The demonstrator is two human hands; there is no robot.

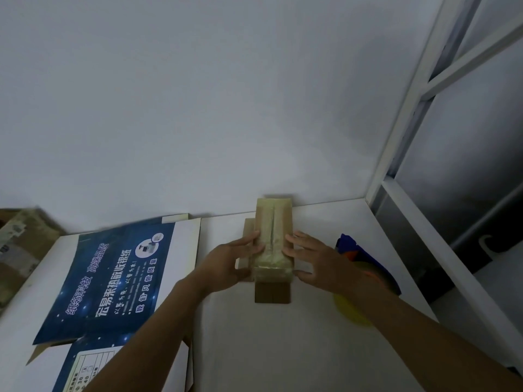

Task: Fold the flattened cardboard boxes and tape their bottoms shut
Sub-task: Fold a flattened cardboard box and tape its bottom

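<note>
Head view: cardboard box (272, 241) upright on the white bench (283, 349) near the wall, taped face up. Gripped at its left side by the left hand (226, 263), fingers (241, 268) curled round the edge; pressed at its right side by the right hand (310, 258), fingers straight. Flattened blue box (113, 278) lying to the left; tape dispenser (365, 258) to the right.

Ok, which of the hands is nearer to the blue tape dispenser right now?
Right. The right hand rests on the right side of the small box, with the tape dispenser just beyond its wrist. The left hand is on the box's opposite side, farther away.
</note>
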